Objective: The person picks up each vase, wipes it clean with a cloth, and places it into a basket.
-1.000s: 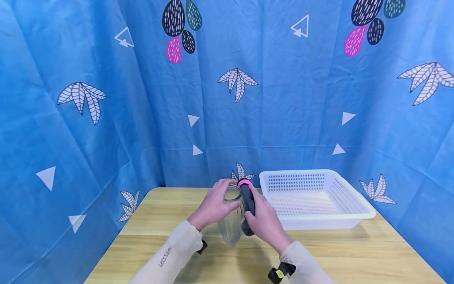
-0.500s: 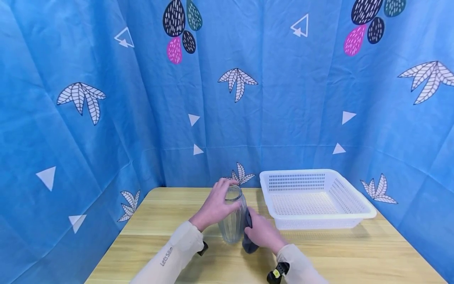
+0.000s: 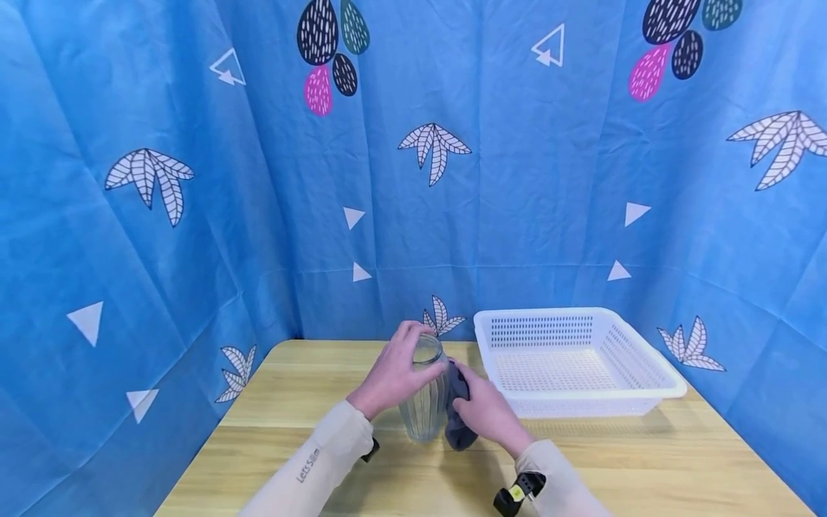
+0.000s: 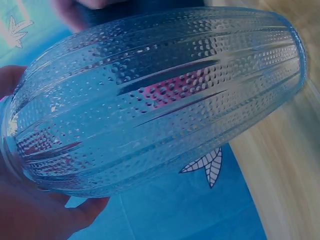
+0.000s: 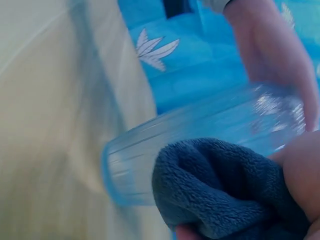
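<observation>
A clear ribbed glass vase stands slightly tilted near the middle of the table in the head view. My left hand grips it at the neck, thumb and fingers around the rim. The left wrist view shows its dimpled wall up close, with the fingers at the neck end. In my right hand is a dark grey plush cloth, bunched against the right side of the vase. Soft folds of the cloth cover part of the glass in the right wrist view.
To the right on the wooden table stands a white perforated plastic basket. A blue patterned curtain hangs behind the table and along both sides.
My right hand and the cloth slid down the vase's side from near the rim, then rose slightly. The left hand keeps its hold at the neck.
</observation>
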`<state>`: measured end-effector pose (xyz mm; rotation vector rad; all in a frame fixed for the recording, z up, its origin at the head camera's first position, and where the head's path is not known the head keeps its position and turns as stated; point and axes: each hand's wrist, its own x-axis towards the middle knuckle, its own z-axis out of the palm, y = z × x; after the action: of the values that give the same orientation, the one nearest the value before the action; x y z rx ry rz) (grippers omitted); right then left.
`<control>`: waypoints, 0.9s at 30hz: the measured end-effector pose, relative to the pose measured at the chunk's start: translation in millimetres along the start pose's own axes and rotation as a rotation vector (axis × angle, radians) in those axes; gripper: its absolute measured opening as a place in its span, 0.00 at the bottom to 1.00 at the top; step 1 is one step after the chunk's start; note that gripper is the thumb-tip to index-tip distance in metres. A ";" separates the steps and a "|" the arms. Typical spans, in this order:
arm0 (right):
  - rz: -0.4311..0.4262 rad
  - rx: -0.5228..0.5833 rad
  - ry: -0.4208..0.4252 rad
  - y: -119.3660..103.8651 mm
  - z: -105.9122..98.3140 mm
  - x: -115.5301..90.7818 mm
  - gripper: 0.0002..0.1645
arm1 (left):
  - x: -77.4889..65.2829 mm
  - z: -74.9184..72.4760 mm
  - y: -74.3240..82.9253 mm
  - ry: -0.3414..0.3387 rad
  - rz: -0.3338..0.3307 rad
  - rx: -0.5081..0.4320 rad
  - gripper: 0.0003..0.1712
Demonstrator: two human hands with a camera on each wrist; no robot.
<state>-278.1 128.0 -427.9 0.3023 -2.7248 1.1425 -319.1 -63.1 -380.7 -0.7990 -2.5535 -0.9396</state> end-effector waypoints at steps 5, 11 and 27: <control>-0.065 -0.017 0.168 -19.1 -13.7 -2.2 0.45 | 0.1 -2.0 1.4 0.003 -0.013 0.017 0.41; -0.112 -0.075 0.216 -23.7 -12.7 0.2 0.46 | 1.1 -2.7 1.7 0.001 -0.003 0.027 0.44; -0.024 -0.151 -0.074 17.4 22.0 6.3 0.40 | -0.2 -1.0 -1.5 0.011 0.015 0.043 0.43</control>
<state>-290.3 123.3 -453.5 0.3613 -2.8442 0.9310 -319.7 -64.8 -380.9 -0.7971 -2.5459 -0.8789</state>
